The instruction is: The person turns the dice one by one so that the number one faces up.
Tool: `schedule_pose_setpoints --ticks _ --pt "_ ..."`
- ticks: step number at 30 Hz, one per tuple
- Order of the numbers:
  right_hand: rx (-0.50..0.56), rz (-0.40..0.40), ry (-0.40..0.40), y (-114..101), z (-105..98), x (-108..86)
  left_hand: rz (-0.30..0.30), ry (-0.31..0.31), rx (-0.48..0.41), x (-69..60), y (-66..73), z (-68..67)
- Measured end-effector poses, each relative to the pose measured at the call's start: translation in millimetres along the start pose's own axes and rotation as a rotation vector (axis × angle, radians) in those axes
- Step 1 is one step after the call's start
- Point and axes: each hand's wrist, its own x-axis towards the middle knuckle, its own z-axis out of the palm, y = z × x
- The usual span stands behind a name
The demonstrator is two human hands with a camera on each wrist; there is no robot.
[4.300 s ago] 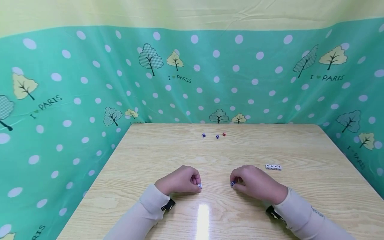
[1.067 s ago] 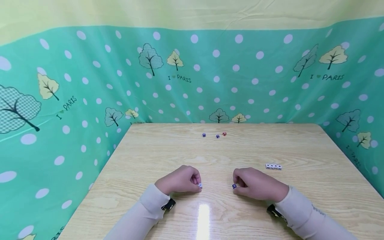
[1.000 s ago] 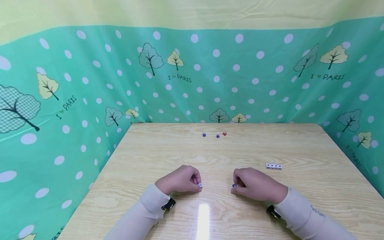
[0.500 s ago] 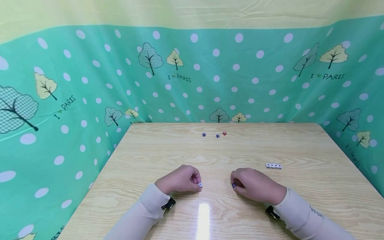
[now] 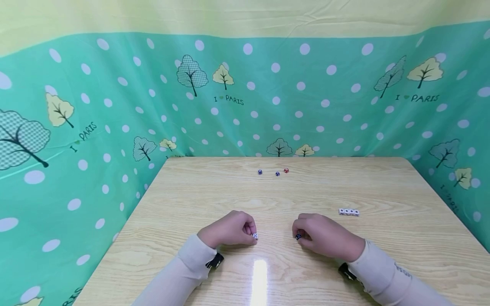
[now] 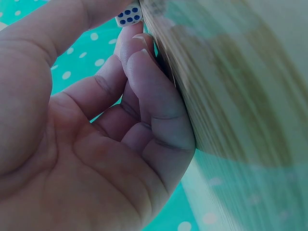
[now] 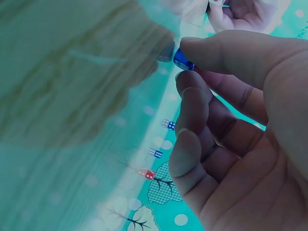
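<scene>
Blue die, white-pipped, white die, blue-pipped

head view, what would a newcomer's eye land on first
The green cloth with pale dots and printed trees likely catches the eye first, behind the wooden table. Then, below centre, the left hand pinches a white die and the right hand a blue die. A row of four white dice lies farther back, past the right hand.
</scene>
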Motion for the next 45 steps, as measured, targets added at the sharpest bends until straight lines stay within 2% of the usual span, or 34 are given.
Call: schedule_pose_setpoints --ticks 11,22,33,45 --pt "0.082 0.025 -0.019 0.8 -7.2 1.3 -0.004 0.003 -0.008 -1.4 -0.2 0.2" --pt "0.174 0.042 -0.056 8.2 -4.9 0.7 0.002 0.007 0.000 -0.8 -1.0 0.9" --pt "0.153 0.047 -0.068 10.7 -3.5 0.5 0.009 0.007 -0.005 -0.2 -1.1 0.8" --pt "0.085 0.061 -0.038 9.8 -1.3 -0.6 0.006 0.005 -0.012 -0.3 -0.6 1.0"
